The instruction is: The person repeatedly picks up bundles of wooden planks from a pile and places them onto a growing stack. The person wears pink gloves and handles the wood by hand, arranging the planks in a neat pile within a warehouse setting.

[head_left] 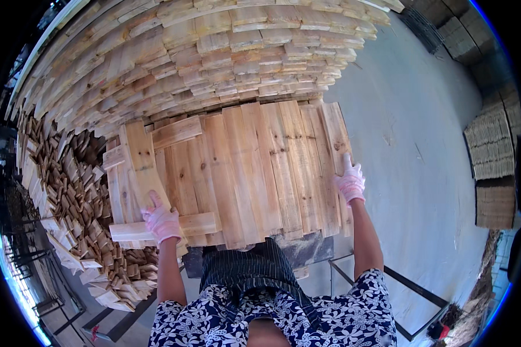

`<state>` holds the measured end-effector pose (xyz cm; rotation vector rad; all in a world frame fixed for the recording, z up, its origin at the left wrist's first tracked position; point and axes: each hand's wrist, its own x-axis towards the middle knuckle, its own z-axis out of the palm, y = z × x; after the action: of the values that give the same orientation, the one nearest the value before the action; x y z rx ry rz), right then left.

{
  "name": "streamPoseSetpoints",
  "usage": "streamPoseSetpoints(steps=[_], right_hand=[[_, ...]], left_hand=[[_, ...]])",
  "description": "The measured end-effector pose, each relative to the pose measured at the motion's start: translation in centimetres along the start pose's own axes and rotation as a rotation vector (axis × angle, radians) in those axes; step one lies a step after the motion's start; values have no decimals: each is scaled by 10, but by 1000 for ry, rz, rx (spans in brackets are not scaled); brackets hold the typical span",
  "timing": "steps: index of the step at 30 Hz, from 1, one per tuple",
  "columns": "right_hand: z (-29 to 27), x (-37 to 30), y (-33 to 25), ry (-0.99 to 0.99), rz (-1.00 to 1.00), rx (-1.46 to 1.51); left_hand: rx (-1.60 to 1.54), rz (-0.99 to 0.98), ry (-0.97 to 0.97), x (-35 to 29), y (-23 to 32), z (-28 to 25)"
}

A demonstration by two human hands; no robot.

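In front of me a row of pale wooden boards (243, 168) lies side by side, their long sides running away from me. My left hand (162, 221), in a pinkish-white glove, grips the near end of a loose board (140, 153) lying on top at the left. Close to that hand a short crosswise board (200, 224) rests over the row's near edge, and another short one (178, 132) lies at the far left. My right hand (351, 182), gloved alike, holds the outer edge of a board (334, 127) at the row's right end. The fingertips beneath are hidden.
A high stack of boards (214, 52) rises just beyond the row. Loose wood pieces (81, 196) are heaped at the left. A dark metal frame (414, 289) stands at the lower right, on grey floor (417, 162). Bundled stacks (489, 144) line the far right.
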<state>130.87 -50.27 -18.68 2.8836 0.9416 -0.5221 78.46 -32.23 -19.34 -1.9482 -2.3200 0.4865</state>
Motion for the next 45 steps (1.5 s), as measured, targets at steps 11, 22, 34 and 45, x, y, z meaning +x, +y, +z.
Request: streamPoseSetpoints(steps=[11, 22, 34, 45], right_hand=[[66, 45, 30, 33, -172, 554], [52, -165, -282, -325, -618, 867], [127, -294, -595, -107, -444, 53], [47, -198, -352, -276, -871, 286]], left_hand=[[-512, -112, -103, 8, -51, -32], [-515, -200, -183, 46, -223, 0], [-434, -278, -37, 158, -163, 50], [-1599, -256, 67, 80, -262, 30]])
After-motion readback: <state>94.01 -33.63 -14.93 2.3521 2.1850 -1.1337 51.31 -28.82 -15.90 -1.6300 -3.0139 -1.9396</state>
